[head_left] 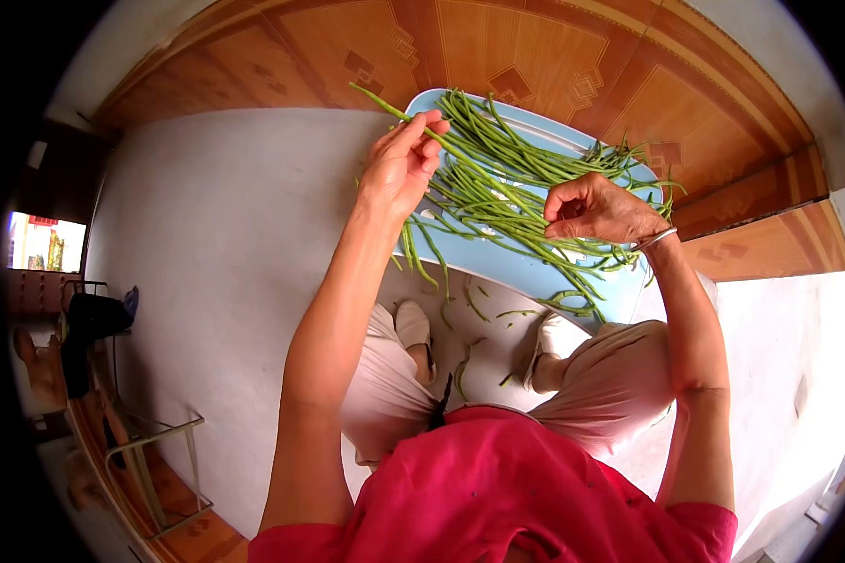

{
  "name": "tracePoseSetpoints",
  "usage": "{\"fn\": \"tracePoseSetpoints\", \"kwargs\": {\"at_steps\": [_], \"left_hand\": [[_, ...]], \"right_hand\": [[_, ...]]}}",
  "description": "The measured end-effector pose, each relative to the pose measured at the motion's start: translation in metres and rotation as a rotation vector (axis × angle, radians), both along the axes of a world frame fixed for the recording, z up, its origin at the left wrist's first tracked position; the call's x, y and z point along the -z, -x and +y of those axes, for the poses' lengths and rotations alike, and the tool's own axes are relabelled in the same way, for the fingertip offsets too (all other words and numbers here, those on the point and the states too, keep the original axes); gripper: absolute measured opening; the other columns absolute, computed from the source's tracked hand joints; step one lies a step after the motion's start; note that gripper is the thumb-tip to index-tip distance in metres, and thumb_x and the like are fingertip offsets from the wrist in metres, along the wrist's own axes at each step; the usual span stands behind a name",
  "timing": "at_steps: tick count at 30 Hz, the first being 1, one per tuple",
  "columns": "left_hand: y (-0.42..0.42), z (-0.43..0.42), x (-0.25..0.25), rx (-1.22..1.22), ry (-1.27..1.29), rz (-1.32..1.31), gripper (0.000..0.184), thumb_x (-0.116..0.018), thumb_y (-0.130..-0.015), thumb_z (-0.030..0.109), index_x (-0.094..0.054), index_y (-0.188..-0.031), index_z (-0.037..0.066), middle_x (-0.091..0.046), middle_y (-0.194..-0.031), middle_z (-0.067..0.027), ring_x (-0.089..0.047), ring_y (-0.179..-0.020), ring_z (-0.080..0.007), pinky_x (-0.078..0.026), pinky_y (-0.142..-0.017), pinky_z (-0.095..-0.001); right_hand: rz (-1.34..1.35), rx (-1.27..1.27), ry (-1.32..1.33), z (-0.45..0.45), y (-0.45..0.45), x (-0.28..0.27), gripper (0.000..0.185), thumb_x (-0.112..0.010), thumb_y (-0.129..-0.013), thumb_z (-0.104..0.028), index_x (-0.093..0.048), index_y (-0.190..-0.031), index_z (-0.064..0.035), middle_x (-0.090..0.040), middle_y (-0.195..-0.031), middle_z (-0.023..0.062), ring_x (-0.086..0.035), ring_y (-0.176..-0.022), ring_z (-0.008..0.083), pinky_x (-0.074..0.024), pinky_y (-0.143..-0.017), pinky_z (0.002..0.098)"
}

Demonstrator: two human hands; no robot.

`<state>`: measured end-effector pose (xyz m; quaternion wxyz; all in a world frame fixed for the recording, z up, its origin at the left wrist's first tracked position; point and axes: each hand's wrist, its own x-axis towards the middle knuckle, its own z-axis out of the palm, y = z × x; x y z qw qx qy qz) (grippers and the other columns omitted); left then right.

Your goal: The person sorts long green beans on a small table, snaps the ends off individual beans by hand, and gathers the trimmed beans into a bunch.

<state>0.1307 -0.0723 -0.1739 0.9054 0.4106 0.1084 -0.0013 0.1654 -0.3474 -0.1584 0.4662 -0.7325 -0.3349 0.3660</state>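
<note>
My left hand (406,161) pinches a long green bean (479,172) near one end, and the bean's tip sticks out up and to the left past the fingers. The same bean seems to run down to the right toward my right hand (599,212), whose thumb and forefinger are pressed together at its other end. Below both hands lies a loose heap of long green beans (512,141) on a light blue tray (512,266). Some beans hang over the tray's near and left edges. A bracelet circles my right wrist.
Bean pieces (477,302) are scattered on the pale floor (225,244) between my shoes (411,325). Brown patterned tiles (329,56) cover the wall beyond the tray. At the left stands a metal-framed piece of furniture (164,432), near dark cloth (92,328).
</note>
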Motion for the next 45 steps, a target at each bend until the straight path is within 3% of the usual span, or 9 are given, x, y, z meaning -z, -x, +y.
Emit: {"fn": "tracePoseSetpoints", "kwargs": {"at_steps": [6, 9, 13, 20, 26, 35, 40, 41, 45], "left_hand": [[0.007, 0.004, -0.012, -0.042, -0.113, -0.164, 0.030, -0.054, -0.094, 0.015, -0.056, -0.114, -0.007, -0.061, -0.106, -0.0168, -0.050, -0.071, -0.0109, -0.042, -0.062, -0.0238], [0.006, 0.013, -0.019, -0.139, -0.153, -0.188, 0.031, -0.053, -0.095, 0.015, -0.053, -0.117, -0.007, -0.061, -0.107, -0.0165, -0.049, -0.071, -0.0107, -0.042, -0.063, -0.0236], [0.005, 0.040, -0.021, -0.289, -0.154, -0.196, 0.032, -0.055, -0.094, 0.017, -0.054, -0.117, -0.006, -0.062, -0.104, -0.0138, -0.047, -0.070, -0.0106, -0.041, -0.062, -0.0231], [0.005, 0.073, -0.017, -0.488, -0.079, -0.179, 0.030, -0.059, -0.092, 0.016, -0.056, -0.113, -0.006, -0.062, -0.095, -0.0111, -0.047, -0.069, -0.0105, -0.040, -0.060, -0.0215], [0.002, 0.081, -0.015, -0.613, -0.080, -0.163, 0.030, -0.061, -0.090, 0.014, -0.055, -0.111, -0.007, -0.061, -0.098, -0.0132, -0.050, -0.073, -0.0104, -0.046, -0.066, -0.0203], [0.004, 0.079, -0.018, -0.592, -0.064, -0.232, 0.027, -0.058, -0.090, 0.008, -0.053, -0.107, -0.012, -0.057, -0.103, -0.0204, -0.058, -0.095, -0.0208, -0.052, -0.089, -0.0284], [0.010, 0.073, -0.027, -0.599, -0.044, -0.258, 0.023, -0.061, -0.089, 0.008, -0.057, -0.106, -0.007, -0.062, -0.093, -0.0152, -0.060, -0.081, -0.0173, -0.055, -0.076, -0.0282], [0.012, 0.075, -0.026, -0.590, -0.022, -0.253, 0.024, -0.060, -0.089, 0.006, -0.057, -0.108, -0.007, -0.060, -0.101, -0.0160, -0.059, -0.086, -0.0170, -0.053, -0.077, -0.0262], [0.016, 0.080, -0.035, -0.611, 0.045, -0.282, 0.021, -0.065, -0.087, 0.010, -0.060, -0.102, -0.004, -0.064, -0.090, -0.0131, -0.060, -0.074, -0.0156, -0.055, -0.069, -0.0260]], "right_hand": [[-0.114, -0.010, 0.108, -0.010, -0.018, 0.021, 0.029, -0.068, -0.085, -0.025, -0.063, -0.069, -0.0011, -0.054, -0.060, -0.0011, -0.046, -0.059, 0.0061, -0.0382, -0.055, 0.0255], [-0.129, -0.015, 0.116, -0.016, -0.022, 0.033, 0.026, -0.068, -0.084, -0.024, -0.066, -0.072, -0.0015, -0.053, -0.058, -0.0021, -0.045, -0.058, 0.0064, -0.0374, -0.054, 0.0260], [-0.076, 0.027, 0.172, -0.026, -0.023, 0.030, 0.029, -0.066, -0.087, -0.027, -0.070, -0.072, -0.0036, -0.042, -0.050, -0.0070, -0.030, -0.048, 0.0036, -0.0221, -0.044, 0.0258], [0.079, 0.094, 0.048, -0.035, -0.027, 0.035, 0.026, -0.065, -0.088, -0.026, -0.071, -0.092, -0.0008, -0.066, -0.067, -0.0006, -0.040, -0.048, 0.0037, -0.0336, -0.044, 0.0216], [0.063, 0.065, 0.023, -0.037, -0.028, 0.034, 0.029, -0.063, -0.089, -0.027, -0.069, -0.097, 0.0004, -0.068, -0.074, 0.0012, -0.044, -0.050, 0.0043, -0.0379, -0.046, 0.0205], [0.080, 0.095, 0.047, -0.039, -0.029, 0.039, 0.027, -0.058, -0.092, -0.025, -0.068, -0.099, -0.0006, -0.068, -0.076, 0.0013, -0.045, -0.051, 0.0051, -0.0393, -0.047, 0.0214], [0.092, 0.081, 0.117, -0.035, -0.029, 0.052, 0.023, -0.057, -0.088, -0.017, -0.068, -0.094, 0.0022, -0.066, -0.070, 0.0023, -0.043, -0.050, 0.0050, -0.0373, -0.046, 0.0201], [0.118, 0.088, 0.136, -0.032, -0.028, 0.053, 0.022, -0.056, -0.087, -0.015, -0.069, -0.093, 0.0018, -0.066, -0.069, 0.0026, -0.044, -0.049, 0.0053, -0.0373, -0.046, 0.0204], [0.194, 0.107, 0.158, -0.021, -0.024, 0.063, 0.019, -0.059, -0.086, -0.015, -0.069, -0.091, 0.0005, -0.065, -0.068, 0.0038, -0.046, -0.048, 0.0053, -0.0375, -0.044, 0.0208]]}}
